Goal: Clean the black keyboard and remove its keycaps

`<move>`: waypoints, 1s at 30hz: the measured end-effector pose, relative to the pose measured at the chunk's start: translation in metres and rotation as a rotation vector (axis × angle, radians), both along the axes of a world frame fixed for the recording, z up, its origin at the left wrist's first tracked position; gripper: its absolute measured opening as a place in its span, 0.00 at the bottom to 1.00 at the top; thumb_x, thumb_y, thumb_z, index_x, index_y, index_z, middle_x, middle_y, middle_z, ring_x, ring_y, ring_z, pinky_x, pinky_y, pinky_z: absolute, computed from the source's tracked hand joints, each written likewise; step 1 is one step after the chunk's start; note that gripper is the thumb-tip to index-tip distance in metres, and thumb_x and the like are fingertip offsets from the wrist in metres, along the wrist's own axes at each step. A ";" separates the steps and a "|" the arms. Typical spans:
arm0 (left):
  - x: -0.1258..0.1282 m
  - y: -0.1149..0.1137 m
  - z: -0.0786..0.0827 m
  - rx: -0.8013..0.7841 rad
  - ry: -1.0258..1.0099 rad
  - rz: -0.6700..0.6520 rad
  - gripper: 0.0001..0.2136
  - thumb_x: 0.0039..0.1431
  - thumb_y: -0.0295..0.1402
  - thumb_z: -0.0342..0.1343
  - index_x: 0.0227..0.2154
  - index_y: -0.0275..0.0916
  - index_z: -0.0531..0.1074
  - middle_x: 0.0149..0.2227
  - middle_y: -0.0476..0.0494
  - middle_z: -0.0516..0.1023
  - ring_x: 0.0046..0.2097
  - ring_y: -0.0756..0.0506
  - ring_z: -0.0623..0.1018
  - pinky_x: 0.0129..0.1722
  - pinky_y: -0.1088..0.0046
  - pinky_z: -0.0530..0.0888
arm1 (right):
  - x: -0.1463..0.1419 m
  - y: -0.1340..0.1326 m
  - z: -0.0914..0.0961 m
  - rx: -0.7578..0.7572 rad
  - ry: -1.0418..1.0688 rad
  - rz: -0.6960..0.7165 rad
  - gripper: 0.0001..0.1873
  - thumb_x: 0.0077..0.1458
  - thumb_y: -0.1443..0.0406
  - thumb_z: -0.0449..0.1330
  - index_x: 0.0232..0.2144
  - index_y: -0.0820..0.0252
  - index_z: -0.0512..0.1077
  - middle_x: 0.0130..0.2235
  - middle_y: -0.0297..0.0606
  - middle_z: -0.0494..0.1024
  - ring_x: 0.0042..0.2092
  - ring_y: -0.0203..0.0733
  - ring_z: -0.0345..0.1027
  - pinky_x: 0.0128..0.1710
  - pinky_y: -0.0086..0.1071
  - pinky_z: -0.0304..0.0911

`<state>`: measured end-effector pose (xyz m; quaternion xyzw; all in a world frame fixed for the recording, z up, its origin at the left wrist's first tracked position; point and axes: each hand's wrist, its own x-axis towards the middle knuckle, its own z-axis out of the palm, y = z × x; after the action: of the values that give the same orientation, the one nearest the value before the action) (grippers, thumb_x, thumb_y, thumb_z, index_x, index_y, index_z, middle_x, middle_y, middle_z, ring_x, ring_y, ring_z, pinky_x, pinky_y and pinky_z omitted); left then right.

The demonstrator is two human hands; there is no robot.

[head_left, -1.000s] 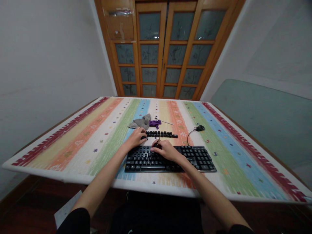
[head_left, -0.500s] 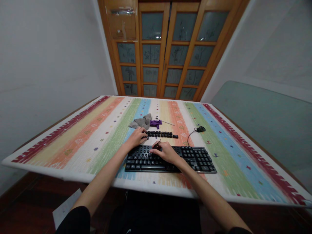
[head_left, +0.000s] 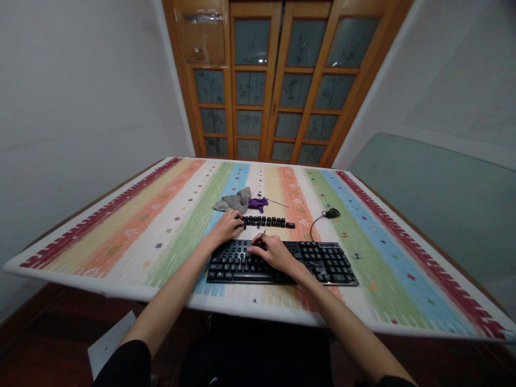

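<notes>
A black keyboard [head_left: 242,277] lies near the table's front edge, with some of its keycaps off. Behind it, loose black keycaps [head_left: 278,221] stand in two short rows. My left hand [head_left: 229,226] is at the left end of those rows, its fingers curled and closed around a keycap there, mostly hidden by the fingers. Over the keyboard's upper middle, my right hand [head_left: 276,251] is closed in a pinch on a small, thin dark tool [head_left: 263,235]; its tip sticks up past the fingers, and its exact kind cannot be made out.
A crumpled grey cloth [head_left: 236,201] and a purple cloth [head_left: 257,203] lie behind the keycaps, beside a thin rod [head_left: 278,202]. The keyboard's coiled cable [head_left: 332,213] rests back right. A striped tablecloth [head_left: 169,258] covers the table.
My left fingers have shifted very slightly at the left end of the keycap rows. My right hand and the keyboard stay in place.
</notes>
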<state>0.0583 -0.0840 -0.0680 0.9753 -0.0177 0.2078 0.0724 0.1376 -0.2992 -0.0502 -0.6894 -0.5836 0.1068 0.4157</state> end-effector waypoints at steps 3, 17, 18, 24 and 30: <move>0.000 -0.001 0.000 0.001 -0.002 0.003 0.04 0.57 0.30 0.58 0.33 0.38 0.77 0.41 0.41 0.72 0.43 0.42 0.69 0.45 0.62 0.69 | -0.002 0.000 0.001 0.001 0.005 -0.002 0.19 0.58 0.51 0.59 0.31 0.62 0.75 0.31 0.39 0.78 0.31 0.39 0.69 0.32 0.30 0.61; -0.025 -0.012 0.010 -0.108 -0.072 -0.025 0.05 0.59 0.30 0.55 0.35 0.38 0.76 0.42 0.41 0.72 0.46 0.42 0.70 0.49 0.61 0.70 | -0.002 0.004 0.000 -0.018 0.029 0.011 0.19 0.60 0.51 0.58 0.32 0.62 0.74 0.27 0.36 0.77 0.29 0.38 0.69 0.33 0.29 0.61; -0.030 -0.014 0.010 -0.122 -0.068 -0.034 0.06 0.60 0.30 0.55 0.35 0.38 0.76 0.42 0.41 0.72 0.46 0.42 0.70 0.49 0.62 0.70 | -0.003 0.005 0.000 -0.028 -0.002 0.020 0.19 0.60 0.51 0.57 0.32 0.62 0.74 0.27 0.36 0.77 0.29 0.38 0.69 0.33 0.29 0.61; -0.051 -0.024 0.014 -0.196 0.000 -0.072 0.07 0.62 0.32 0.53 0.36 0.38 0.76 0.42 0.42 0.73 0.45 0.43 0.72 0.48 0.64 0.70 | -0.010 0.016 0.006 -0.122 -0.273 0.059 0.18 0.59 0.52 0.58 0.36 0.63 0.72 0.33 0.44 0.78 0.35 0.45 0.72 0.35 0.32 0.61; -0.059 -0.033 0.018 -0.259 0.080 -0.122 0.08 0.62 0.34 0.53 0.35 0.38 0.76 0.39 0.42 0.74 0.44 0.44 0.72 0.46 0.67 0.70 | 0.001 0.027 0.017 -0.186 -0.187 0.091 0.17 0.61 0.53 0.57 0.33 0.63 0.73 0.29 0.39 0.77 0.32 0.42 0.71 0.32 0.29 0.59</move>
<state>-0.0010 -0.1167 -0.0498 0.9625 -0.0469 0.1644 0.2107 0.1387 -0.2722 -0.0330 -0.7047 -0.6379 0.1143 0.2887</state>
